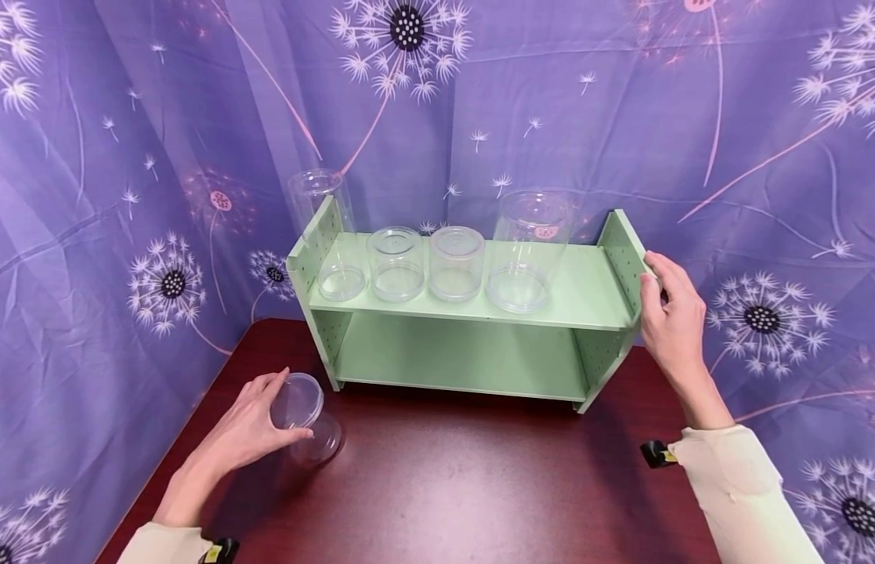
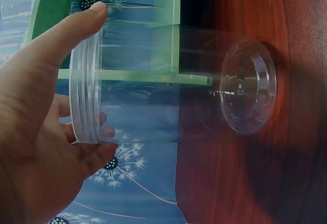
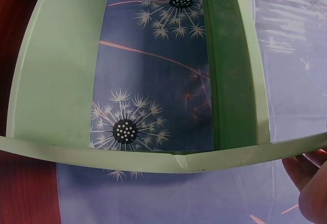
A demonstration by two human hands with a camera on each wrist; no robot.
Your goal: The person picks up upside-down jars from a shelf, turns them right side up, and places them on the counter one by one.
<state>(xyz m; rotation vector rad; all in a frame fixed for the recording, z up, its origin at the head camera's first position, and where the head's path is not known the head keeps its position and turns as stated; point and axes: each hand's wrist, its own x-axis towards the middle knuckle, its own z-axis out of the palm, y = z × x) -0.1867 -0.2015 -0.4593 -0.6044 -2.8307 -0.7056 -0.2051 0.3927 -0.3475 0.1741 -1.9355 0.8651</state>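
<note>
In the lower left of the head view, the left hand [image 1: 241,423] has its fingers grasping a clear jar [image 1: 317,440] around the ridged top, thumb on one side and the others on the far side; the jar's base points down at the dark red desk [image 1: 451,486]; right of centre, the right hand [image 1: 675,323] touches the right end panel of a green shelf [image 1: 465,356], though the angle does not let me tell whether its fingers clasp the panel or merely rest against it; along the upper board stand, from left to right, a tall jar [image 1: 341,274], two short jars [image 1: 397,270] and a wide jar [image 1: 520,266]; purple dandelion-print cloth [image 1: 522,47] fills the background.
</note>
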